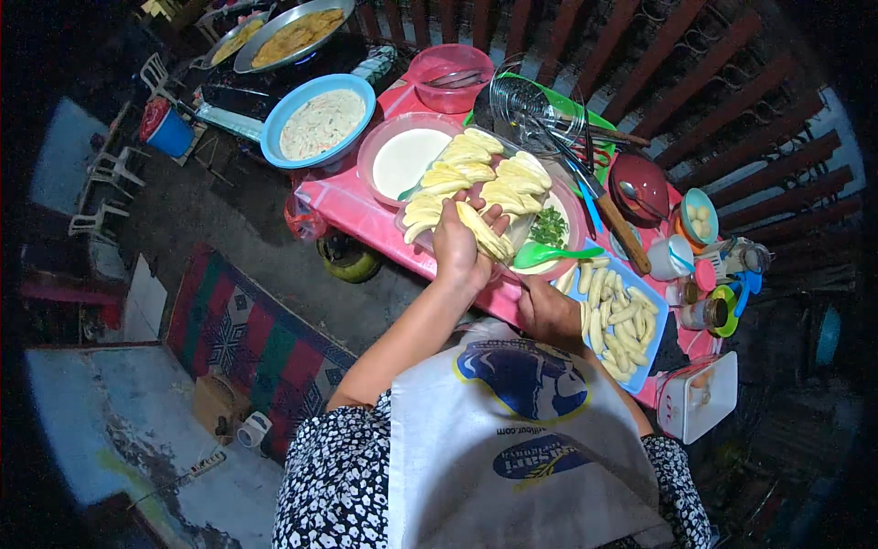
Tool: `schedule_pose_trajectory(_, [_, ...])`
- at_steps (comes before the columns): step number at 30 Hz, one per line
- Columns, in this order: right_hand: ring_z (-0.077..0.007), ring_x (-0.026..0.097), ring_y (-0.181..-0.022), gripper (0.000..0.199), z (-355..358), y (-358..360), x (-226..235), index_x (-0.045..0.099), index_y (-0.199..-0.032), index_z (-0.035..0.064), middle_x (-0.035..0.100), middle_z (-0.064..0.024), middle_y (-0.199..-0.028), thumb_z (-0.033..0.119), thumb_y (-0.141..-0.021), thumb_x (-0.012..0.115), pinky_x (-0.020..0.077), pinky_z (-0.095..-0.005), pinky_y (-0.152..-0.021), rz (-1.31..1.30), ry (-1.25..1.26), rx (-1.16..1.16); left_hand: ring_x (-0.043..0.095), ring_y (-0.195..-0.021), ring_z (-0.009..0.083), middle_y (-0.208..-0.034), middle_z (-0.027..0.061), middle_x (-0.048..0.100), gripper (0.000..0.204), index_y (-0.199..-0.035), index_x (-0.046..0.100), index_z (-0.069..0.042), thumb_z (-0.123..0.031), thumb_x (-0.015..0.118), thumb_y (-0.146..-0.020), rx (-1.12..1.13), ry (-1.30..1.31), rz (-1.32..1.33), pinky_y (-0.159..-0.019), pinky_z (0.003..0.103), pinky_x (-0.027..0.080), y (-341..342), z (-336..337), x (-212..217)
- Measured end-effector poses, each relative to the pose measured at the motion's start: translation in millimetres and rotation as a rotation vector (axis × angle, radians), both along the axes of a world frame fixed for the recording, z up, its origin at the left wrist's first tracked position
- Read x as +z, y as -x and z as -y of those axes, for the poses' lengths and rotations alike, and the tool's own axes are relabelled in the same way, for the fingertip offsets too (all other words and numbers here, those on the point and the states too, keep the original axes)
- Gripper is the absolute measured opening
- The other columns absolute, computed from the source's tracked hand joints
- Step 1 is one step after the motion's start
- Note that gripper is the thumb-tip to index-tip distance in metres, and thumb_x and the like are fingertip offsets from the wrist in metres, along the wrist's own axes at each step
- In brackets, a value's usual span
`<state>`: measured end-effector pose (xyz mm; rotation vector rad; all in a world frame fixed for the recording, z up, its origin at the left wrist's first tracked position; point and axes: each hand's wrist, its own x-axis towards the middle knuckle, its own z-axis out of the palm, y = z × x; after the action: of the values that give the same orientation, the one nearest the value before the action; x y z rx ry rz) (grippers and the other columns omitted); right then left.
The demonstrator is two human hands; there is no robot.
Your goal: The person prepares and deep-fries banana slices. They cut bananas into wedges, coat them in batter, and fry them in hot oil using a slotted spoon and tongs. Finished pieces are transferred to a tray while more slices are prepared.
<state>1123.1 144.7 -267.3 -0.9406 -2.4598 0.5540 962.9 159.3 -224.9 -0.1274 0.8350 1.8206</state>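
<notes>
My left hand (464, 249) holds a peeled banana sliced into a fan (485, 231), its fingers spread beneath and beside it. Just beyond lie several more fan-cut bananas (444, 178), laid in rows. My right hand (549, 311) is low by the table's near edge, beside a blue tray (652, 340) of whole peeled bananas (626, 322); its fingertips are hidden. Between the fans and that tray stands a bowl of pale batter with chopped green leaves (549, 225), a green spoon (549, 254) across its rim. A pink bowl (368, 174) of white batter stands behind on the left.
A blue basin (274, 146) of pale vegetable mix stands left; pans of frying food (297, 41) are beyond. Strainers and a wooden-handled tool (624, 233) lie far right near a dark red bowl (637, 188). Jars (704, 315) and a white container (700, 403) line the right edge.
</notes>
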Motion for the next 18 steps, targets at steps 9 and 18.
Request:
schedule_pose_trajectory(9, [-0.0271,0.06,-0.07,0.022,7.7,5.2,-7.1,0.05,-0.096,0.0036,0.058,-0.0133,-0.081,0.008,-0.075,0.053,0.0485,-0.037,-0.058,-0.018,-0.063,-0.056,0.053,-0.081,0.0196,-0.09,0.0059,0.046,0.028,-0.107,0.04,-0.011,-0.033,0.031,-0.094,0.014,0.033,0.026,-0.077,0.039,0.048,-2.8,8.6,1.1])
schedule_pose_trajectory(18, [-0.0277,0.059,-0.071,0.027,6.4,13.5,-6.9,0.051,-0.101,0.0024,0.058,-0.0135,-0.081,0.006,-0.074,0.053,0.0476,-0.0376,-0.058,-0.106,-0.119,-0.043,0.055,-0.074,0.0182,-0.083,0.0047,0.049,0.022,-0.1,0.041,-0.012,-0.031,0.033,-0.093,-0.042,0.067,0.086,-0.071,0.036,0.048,-3.4,13.1,-1.4])
